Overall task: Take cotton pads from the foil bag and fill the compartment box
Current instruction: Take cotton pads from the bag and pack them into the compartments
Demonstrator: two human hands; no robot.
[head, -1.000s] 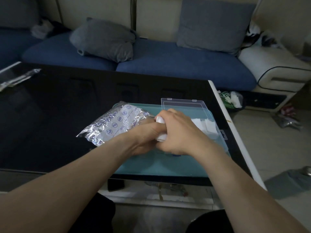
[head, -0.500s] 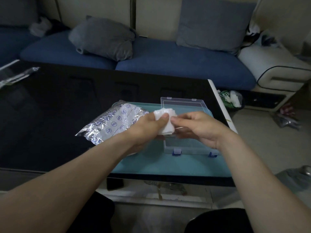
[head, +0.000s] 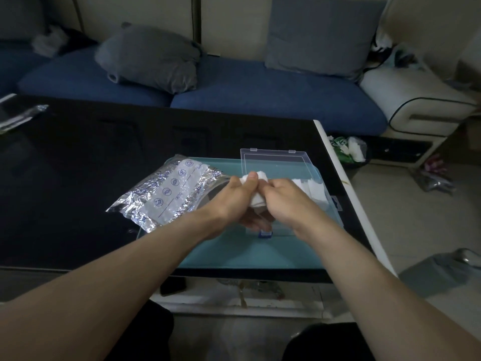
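A silver foil bag [head: 169, 191] with a clear printed window lies on the teal mat [head: 234, 254], left of my hands. The clear compartment box [head: 273, 162] stands open on the mat, lid raised at the back; white cotton pads [head: 313, 187] fill its right side. My left hand [head: 234, 201] and my right hand [head: 283, 201] meet above the box's left part, both pinching a bunch of white cotton pads [head: 256, 198]. My hands hide the front compartments.
The mat lies on a black glossy table [head: 78, 178] whose white right edge [head: 346, 194] runs close to the box. A blue sofa [head: 260, 95] with grey cushions stands behind. A crumpled plastic wrapper [head: 18, 115] rests at the table's far left.
My hands dropped back together over the box; the right hand has closed onto the pads that the left hand held up half a second ago.
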